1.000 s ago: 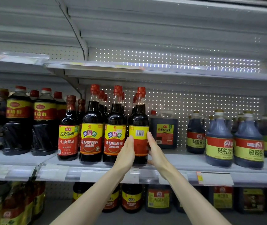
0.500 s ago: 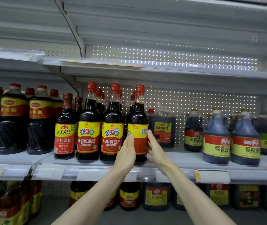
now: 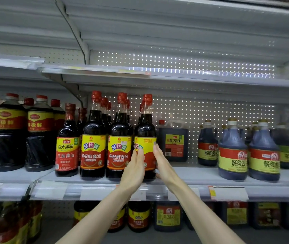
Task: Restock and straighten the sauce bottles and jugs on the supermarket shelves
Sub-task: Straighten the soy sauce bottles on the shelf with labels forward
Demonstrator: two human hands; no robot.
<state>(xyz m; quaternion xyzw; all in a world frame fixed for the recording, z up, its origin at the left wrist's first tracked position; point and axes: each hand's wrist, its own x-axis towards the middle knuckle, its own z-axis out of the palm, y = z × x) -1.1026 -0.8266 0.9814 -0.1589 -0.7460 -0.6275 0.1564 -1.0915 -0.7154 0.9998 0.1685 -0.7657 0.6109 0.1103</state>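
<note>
The soy sauce bottle (image 3: 146, 128) I am straightening stands directly between my two palms, upright on the shelf (image 3: 201, 175), its long axis running straight up past my fingertips to the red cap. My left hand (image 3: 134, 170) lies flat against the front-left of its label (image 3: 148, 144), fingers straight and together, not curled round anything. My right hand (image 3: 164, 166) presses the opposite flank the same way, fingers extended up the side, thumb low near the base. So neither hand is clasping; both are open and sandwich the bottle. Both are about equally near it, one on each flank. What matters is how the label sits relative to my fingers: the logo is cut off under my left fingertips, and the barcode strip (image 3: 155, 143) shows just past my right fingertips, so I judge the face is turned off toward my left. The next move is probably a twist about that upright axis, right palm drawing forward, left pushing back. Just outside my left knuckles the neighbouring bottle (image 3: 119, 148) nearly touches, so there is little room there; beyond my right hand the square jug (image 3: 174, 140) sits farther back, apart.
</note>
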